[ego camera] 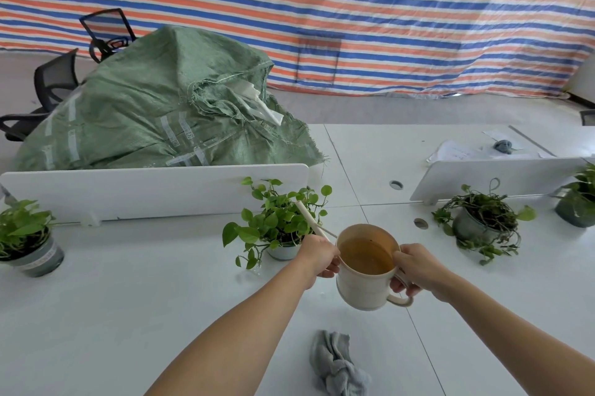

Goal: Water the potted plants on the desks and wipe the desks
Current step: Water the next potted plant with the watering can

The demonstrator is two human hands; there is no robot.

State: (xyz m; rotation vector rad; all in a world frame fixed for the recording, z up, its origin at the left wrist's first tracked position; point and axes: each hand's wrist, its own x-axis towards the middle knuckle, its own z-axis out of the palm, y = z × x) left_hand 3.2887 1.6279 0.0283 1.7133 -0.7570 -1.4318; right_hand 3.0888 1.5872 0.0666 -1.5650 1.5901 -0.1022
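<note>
Right hand [415,270] grips watering can [363,286] handle; left hand [318,255] clasps spout base, potted plant [277,221] just beyond.

Far-right potted plant [578,205] is cut off at the edge.

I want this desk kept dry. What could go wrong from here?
1. The can is open-topped and holds brownish water; tilting it fast could slop some onto the desk.
2. The spout points up among the leaves of the plant, so water may run off them and miss the pot.
</note>
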